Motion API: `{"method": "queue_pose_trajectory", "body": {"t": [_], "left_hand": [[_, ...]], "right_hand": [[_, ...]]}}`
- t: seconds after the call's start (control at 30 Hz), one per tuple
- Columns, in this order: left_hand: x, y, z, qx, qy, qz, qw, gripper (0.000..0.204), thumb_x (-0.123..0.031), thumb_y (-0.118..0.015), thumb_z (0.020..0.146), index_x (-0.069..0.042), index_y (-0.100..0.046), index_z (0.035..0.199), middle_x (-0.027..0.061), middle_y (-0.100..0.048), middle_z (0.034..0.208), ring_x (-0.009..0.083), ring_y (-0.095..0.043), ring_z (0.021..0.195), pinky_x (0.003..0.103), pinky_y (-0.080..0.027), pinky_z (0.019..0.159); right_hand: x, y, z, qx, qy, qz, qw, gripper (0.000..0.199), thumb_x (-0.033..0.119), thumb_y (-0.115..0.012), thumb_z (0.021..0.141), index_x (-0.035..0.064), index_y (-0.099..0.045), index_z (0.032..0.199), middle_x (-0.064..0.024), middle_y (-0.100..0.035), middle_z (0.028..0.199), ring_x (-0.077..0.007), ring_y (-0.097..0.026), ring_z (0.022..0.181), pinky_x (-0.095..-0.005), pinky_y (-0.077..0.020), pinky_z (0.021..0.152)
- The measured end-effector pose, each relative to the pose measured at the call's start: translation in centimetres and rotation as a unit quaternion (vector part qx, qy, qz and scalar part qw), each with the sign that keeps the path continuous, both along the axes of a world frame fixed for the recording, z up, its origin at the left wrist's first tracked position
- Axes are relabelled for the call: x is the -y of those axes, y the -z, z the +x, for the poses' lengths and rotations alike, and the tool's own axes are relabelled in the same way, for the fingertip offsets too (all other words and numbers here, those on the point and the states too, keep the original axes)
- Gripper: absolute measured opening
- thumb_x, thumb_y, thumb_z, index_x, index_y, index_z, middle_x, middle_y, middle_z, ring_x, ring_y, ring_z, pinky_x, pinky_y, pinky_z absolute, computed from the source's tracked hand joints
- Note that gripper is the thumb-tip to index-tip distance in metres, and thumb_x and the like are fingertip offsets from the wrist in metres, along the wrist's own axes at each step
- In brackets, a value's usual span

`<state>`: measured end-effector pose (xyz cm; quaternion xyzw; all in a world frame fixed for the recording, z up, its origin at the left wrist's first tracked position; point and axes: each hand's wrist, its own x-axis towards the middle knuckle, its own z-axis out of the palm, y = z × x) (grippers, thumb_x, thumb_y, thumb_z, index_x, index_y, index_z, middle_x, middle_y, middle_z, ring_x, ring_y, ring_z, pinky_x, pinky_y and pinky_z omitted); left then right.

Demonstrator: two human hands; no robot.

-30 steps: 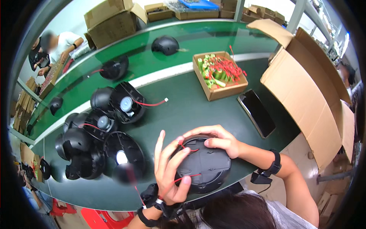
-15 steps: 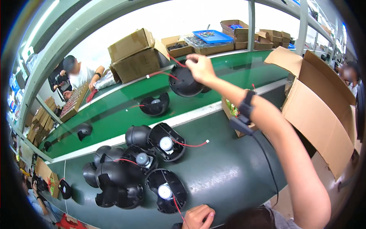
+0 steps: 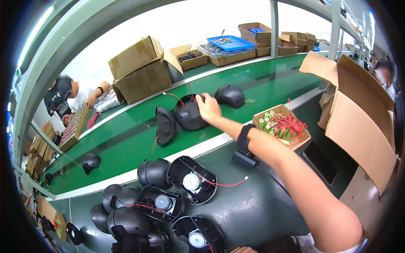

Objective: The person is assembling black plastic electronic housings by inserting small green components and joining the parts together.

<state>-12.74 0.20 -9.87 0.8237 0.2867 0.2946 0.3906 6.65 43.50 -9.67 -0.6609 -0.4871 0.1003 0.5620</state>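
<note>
My right hand (image 3: 208, 108) reaches far out over the green conveyor belt (image 3: 126, 143) and grips the top edge of a black domed speaker shell (image 3: 187, 114) with red wires, which rests on the belt. A black band with a small device sits on that wrist. Beside it on the belt lie another domed shell (image 3: 230, 96) and a tilted half shell (image 3: 165, 125). Only a sliver of my left hand (image 3: 242, 250) shows at the bottom edge, near a pile of open speaker halves (image 3: 192, 184) on the dark table.
A small carton of green cells with red wires (image 3: 280, 125) stands at my right, next to a flat black slab (image 3: 319, 157) and a large open cardboard box (image 3: 363, 114). Cartons (image 3: 141, 71) and a blue tray (image 3: 230, 43) line the far side. Another person (image 3: 63, 99) works far left.
My right hand carried the black shell from my lap area up over the belt and has now lowered it onto the belt. The view has tilted up toward the belt.
</note>
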Motion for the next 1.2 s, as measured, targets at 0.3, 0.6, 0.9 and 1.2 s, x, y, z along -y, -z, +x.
{"method": "queue_pose_trajectory", "body": {"t": [0.3,0.6,0.9,1.2], "left_hand": [[-0.2,-0.3,0.3,0.012,-0.002,-0.008,1.0,0.006,-0.001,-0.061,0.081,0.001,-0.055,0.078,0.0172,-0.052,0.074,0.0368,-0.054,0.067,0.042,-0.046,0.062],[0.0,-0.5,0.4,0.016,-0.011,0.018,1.0,0.008,-0.001,-0.062,0.08,0.001,-0.055,0.076,0.0161,-0.053,0.073,0.0353,-0.054,0.066,0.041,-0.046,0.062],[-0.3,-0.5,0.1,0.003,0.009,0.028,1.0,0.007,-0.002,-0.062,0.08,0.001,-0.056,0.077,0.016,-0.054,0.074,0.0341,-0.055,0.067,0.04,-0.047,0.064],[-0.3,-0.1,0.4,0.006,-0.013,0.033,0.999,0.006,-0.002,-0.061,0.081,0.001,-0.056,0.079,0.0166,-0.055,0.076,0.0354,-0.055,0.069,0.041,-0.047,0.065]], "right_hand": [[0.3,-5.6,13.6,0.441,-0.023,-0.328,0.835,0.054,0.038,-0.077,0.072,0.0059,-0.067,0.115,-0.0159,-0.066,0.118,-0.0318,-0.063,0.112,-0.0431,-0.0516,0.092],[9.6,-15.0,7.5,0.395,-0.117,-0.466,0.783,0.077,0.064,-0.069,0.071,-0.0107,-0.07,0.088,-0.025,-0.069,0.088,-0.0328,-0.071,0.067,-0.0398,-0.0599,0.058],[7.6,-13.1,1.6,0.404,-0.332,-0.156,0.838,0.05,0.043,-0.075,0.074,-0.0043,-0.068,0.089,-0.0194,-0.069,0.081,-0.0309,-0.069,0.076,-0.0403,-0.0549,0.076],[-2.5,-6.4,-4.2,0.56,-0.288,-0.23,0.742,0.098,0.029,-0.086,0.054,0.0032,-0.041,0.137,-0.0152,-0.055,0.134,-0.0328,-0.051,0.126,-0.0498,-0.0351,0.108]]}}
